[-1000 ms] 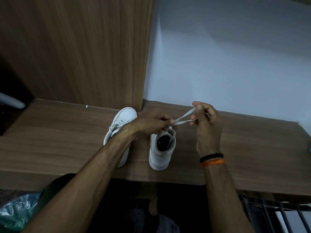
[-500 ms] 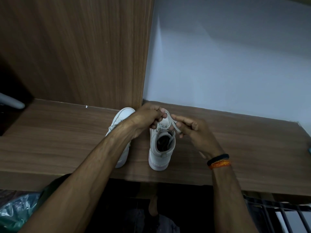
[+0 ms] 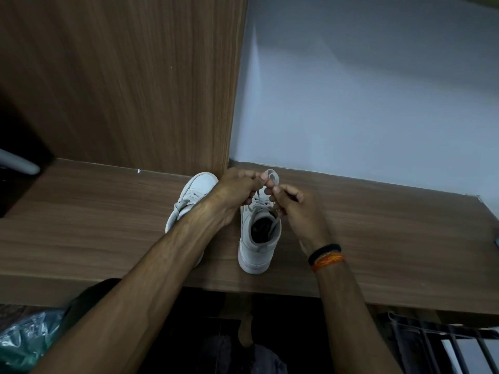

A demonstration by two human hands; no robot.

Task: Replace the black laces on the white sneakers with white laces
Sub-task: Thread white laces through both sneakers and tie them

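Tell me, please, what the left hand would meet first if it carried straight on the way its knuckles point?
Probably the white lace loop it pinches, then the right hand beside it; the two hands nearly touch above the right sneaker. Depth is unclear, so the left hand might pass just above.

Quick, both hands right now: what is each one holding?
Left hand: pinching the white lace loop above the right sneaker.
Right hand: fingers curled, pinching the same lace.
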